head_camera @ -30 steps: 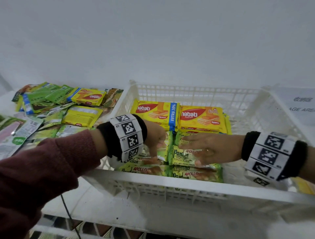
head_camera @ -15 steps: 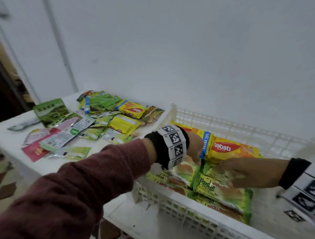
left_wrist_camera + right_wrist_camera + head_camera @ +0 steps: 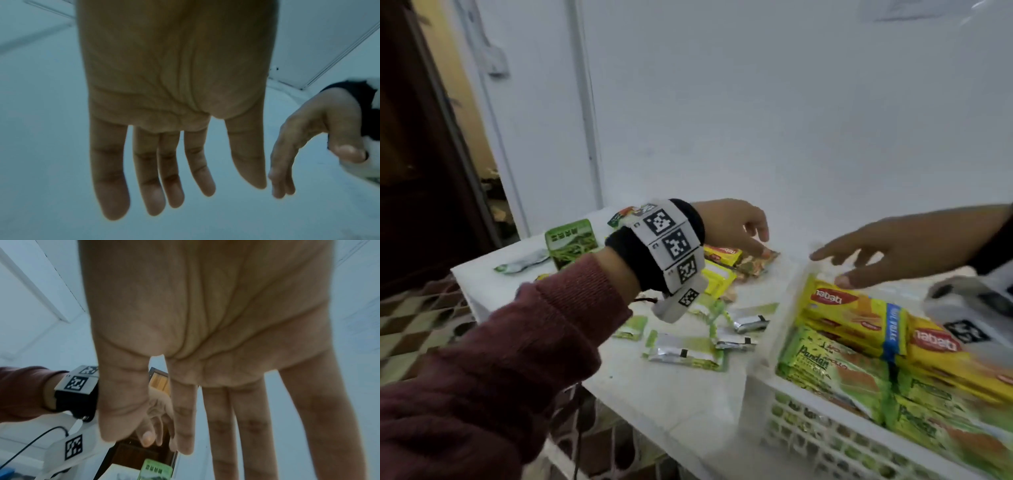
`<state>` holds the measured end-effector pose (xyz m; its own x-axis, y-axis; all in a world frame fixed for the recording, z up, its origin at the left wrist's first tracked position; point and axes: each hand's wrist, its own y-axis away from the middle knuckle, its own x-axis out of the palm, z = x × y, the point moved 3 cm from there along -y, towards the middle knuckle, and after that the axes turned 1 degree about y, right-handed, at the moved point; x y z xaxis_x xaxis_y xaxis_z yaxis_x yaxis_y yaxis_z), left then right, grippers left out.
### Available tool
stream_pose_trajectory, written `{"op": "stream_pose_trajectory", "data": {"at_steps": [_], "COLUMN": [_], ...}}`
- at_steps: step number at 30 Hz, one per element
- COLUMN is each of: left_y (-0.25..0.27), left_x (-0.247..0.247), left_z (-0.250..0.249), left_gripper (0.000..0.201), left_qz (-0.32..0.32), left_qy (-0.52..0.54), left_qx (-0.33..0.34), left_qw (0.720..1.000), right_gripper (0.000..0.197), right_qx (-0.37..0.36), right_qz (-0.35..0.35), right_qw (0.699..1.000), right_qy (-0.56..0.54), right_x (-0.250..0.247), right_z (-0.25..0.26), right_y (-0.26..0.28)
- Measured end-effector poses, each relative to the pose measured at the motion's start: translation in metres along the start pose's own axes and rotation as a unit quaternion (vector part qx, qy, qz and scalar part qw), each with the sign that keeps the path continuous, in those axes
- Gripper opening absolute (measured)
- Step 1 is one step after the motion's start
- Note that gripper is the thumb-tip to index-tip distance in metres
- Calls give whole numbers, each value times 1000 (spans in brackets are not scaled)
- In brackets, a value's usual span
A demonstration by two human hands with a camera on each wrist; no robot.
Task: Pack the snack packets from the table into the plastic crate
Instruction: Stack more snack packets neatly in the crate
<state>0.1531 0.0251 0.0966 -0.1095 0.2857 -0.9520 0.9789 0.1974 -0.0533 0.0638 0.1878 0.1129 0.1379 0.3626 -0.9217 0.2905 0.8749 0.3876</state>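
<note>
A white plastic crate [image 3: 763, 363] at the lower right holds yellow Nabati wafer packs [image 3: 852, 315] and green Pandan packs [image 3: 822, 370]. Loose snack packets [image 3: 685, 349] lie on the white table [image 3: 654, 387] to its left, among them a yellow pack [image 3: 717, 279] and a green pouch [image 3: 571, 241]. My left hand [image 3: 736, 229] hovers over the packets at the table's far side, fingers straight and empty [image 3: 156, 162]. My right hand [image 3: 876, 253] reaches leftward above the crate's far left corner, fingers spread, holding nothing [image 3: 205, 402].
A white wall rises behind the table. A dark wooden door [image 3: 421, 171] and checkered floor [image 3: 414, 325] are at the left. The table's near edge drops off below my left sleeve [image 3: 482, 377].
Both hands have lifted out of the crate and let go of the green packs. They moved left toward the loose packets on the table, and the view swung left.
</note>
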Motion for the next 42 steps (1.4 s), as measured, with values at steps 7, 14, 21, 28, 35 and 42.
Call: {"op": "stream_pose_trajectory", "data": {"at_steps": [7,14,21,28,35,42], "left_y": [51,50,-6,-83,-140,-157], "left_x": [-24,-11,29,70,111,120], "left_z": [138,221,236,232,233,235], "left_gripper": [36,38,39,45,67,82], "left_qz": [5,6,40,113,228,244], "left_qy": [-12,24,27,-23,-159,-243], "left_qx": [-86,-92,-36,16,66,71], "left_qw": [996,995,998,993,958,936], "right_gripper": [50,49,52,61,79,76], "right_qx": [33,105,170,216,221,218], "right_qz": [-43,-37,-83,-87,-80,-90], "right_qw": [999,994,981,970,963,963], "right_qy": [4,-20,-46,-64,-131,-129], "right_x": [-42,-42,-39,-18,15,24], "right_z": [95,112,71,7,-45,-54], "right_y": [-105,-197,-258,-328,-403,-422]}}
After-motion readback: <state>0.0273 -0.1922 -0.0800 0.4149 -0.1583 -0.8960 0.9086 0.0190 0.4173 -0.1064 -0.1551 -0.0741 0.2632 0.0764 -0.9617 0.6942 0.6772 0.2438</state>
